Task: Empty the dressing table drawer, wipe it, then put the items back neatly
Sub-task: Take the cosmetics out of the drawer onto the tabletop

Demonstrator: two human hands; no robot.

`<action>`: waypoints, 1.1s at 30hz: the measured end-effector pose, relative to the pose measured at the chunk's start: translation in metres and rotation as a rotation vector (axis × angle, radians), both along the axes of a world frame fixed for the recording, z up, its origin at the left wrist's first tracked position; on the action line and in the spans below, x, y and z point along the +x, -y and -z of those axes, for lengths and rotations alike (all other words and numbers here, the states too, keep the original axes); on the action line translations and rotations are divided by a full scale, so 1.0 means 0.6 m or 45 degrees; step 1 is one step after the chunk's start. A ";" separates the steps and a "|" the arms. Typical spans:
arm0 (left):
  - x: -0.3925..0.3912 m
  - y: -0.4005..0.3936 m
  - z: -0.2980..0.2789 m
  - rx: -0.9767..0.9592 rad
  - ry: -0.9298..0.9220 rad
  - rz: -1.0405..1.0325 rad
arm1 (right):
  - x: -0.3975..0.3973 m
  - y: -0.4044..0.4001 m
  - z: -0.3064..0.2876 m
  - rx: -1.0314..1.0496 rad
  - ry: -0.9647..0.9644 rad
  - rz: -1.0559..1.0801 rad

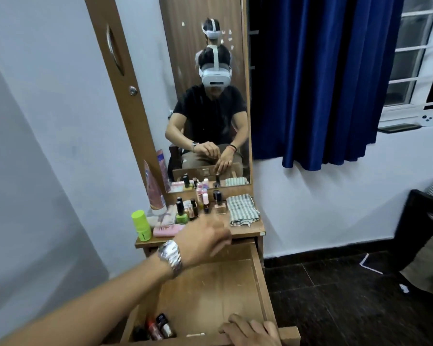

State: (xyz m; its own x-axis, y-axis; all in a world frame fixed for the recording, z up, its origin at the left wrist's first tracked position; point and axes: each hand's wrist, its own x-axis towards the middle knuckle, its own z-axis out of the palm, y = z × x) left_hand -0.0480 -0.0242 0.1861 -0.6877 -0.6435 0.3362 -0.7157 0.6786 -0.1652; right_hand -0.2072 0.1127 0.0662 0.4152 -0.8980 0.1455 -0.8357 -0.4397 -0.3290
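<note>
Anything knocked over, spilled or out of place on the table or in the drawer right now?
Nothing spilled. The bottles on the tabletop stand upright. A few small bottles lie on their sides in the drawer near corner, not yet removed.

A silver metal watch [170, 255] on the left wrist; the mirror [205, 96] shows a black T-shirt and white headset.

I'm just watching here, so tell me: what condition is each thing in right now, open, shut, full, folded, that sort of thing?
Drawer: pulled open, mostly emptied, a few small bottles lying in its near left corner.
Left hand: reaching out over the tabletop; blurred, grip unclear.
Right hand: resting on the drawer's front edge.
Striped cloth: folded, lying on the tabletop.
Nail polish bottles: upright, capped.
Green container: upright, closed.
Curtain: drawn aside, window partly uncovered.
</note>
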 end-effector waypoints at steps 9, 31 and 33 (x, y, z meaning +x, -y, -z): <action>0.176 -0.107 0.075 0.587 0.161 -0.483 | -0.015 -0.006 -0.041 0.267 -0.263 -0.158; 0.194 -0.143 0.113 0.851 0.656 -0.627 | -0.001 -0.022 -0.041 0.264 -0.201 -0.135; 0.187 -0.149 0.106 0.816 0.680 -0.637 | -0.003 -0.022 -0.042 0.268 -0.212 -0.131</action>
State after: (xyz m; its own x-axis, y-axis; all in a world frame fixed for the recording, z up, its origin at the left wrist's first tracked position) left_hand 0.0640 0.0650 0.1226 -0.2450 -0.8551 -0.4570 -0.8838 0.3908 -0.2573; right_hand -0.2091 0.1259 0.0912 0.5085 -0.8530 -0.1178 -0.8403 -0.4617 -0.2841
